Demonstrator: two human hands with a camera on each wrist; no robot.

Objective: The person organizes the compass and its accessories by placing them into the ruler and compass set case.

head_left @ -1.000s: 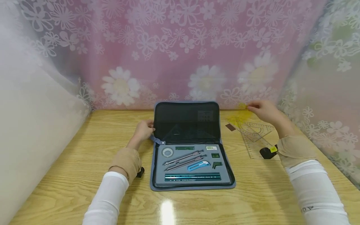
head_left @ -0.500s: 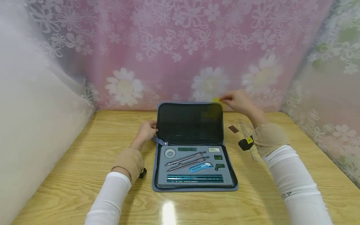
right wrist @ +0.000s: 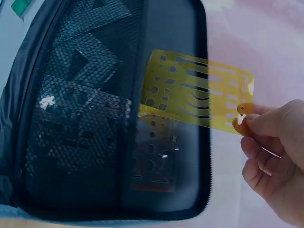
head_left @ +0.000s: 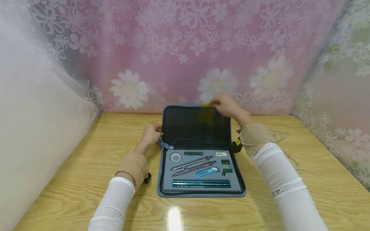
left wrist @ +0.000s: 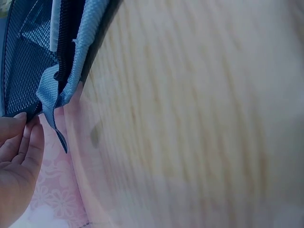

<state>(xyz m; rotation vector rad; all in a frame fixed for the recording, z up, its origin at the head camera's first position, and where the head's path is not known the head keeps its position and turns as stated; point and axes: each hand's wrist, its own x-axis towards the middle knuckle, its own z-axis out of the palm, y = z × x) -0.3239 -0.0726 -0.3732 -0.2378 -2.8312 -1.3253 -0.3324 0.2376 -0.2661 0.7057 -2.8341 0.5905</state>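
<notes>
One light wood table (head_left: 225,211) holds an open blue-edged fabric zip case (head_left: 202,194), its grey tray (head_left: 168,175) looking fully stocked, black mesh lid pocket (right wrist: 71,190) part-filled. A clear plastic triangle (head_left: 278,134) lies on the right, not packed I'd say. See-through yellow plastic stencil (right wrist: 197,89) hangs by the pocket, probably not tucked in. Raised right hand (head_left: 226,106) pinches its end, left hand (head_left: 151,134) grips the lid (head_left: 185,105) by its edge.

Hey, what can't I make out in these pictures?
Head: clear triangle, partly hidden behind the right forearm.
Head: lettering on the pencils, too small to read.
Left wrist: left hand, cut off by the left edge.
Right wrist: flat pieces in the case, obscured by mesh.
</notes>
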